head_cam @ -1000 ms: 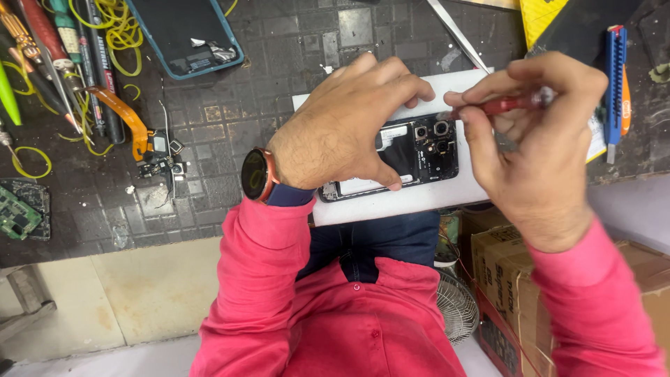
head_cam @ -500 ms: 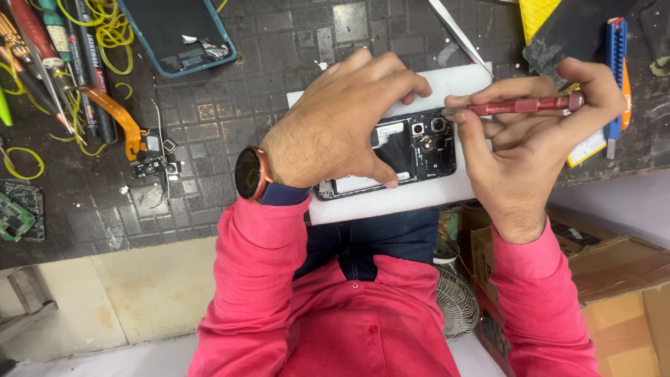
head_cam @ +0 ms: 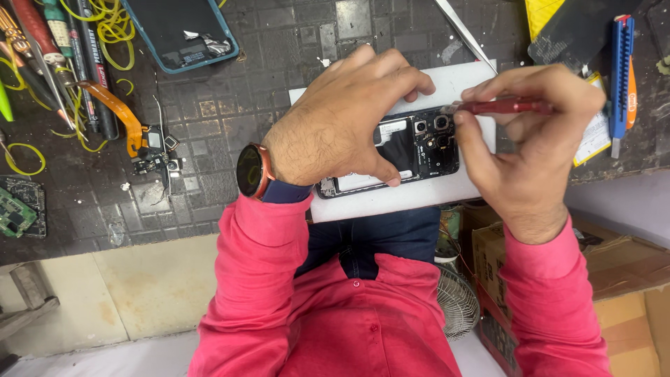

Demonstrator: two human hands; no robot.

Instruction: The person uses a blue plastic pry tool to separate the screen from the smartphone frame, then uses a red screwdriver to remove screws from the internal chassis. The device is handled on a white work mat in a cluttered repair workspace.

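Fingers [head_cam: 488, 87] of the right hand [head_cam: 527, 139] pinch a slim red screwdriver [head_cam: 506, 107], tip at the camera corner of an opened phone [head_cam: 419, 150]. Left hand [head_cam: 342, 119] presses down on that phone, fingers curled over its upper edge, thumb at the lower edge. It lies on a white pad [head_cam: 419, 195] at the near edge of the dark workbench [head_cam: 279, 42]. A blue utility knife [head_cam: 620, 70] lies to the right.

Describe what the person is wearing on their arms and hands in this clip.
Both hands, left hand and right hand, are bare, no gloves. Long pink-red shirt sleeves reach both wrists. The left wrist carries a round watch with a dark face, orange rim and dark blue strap.
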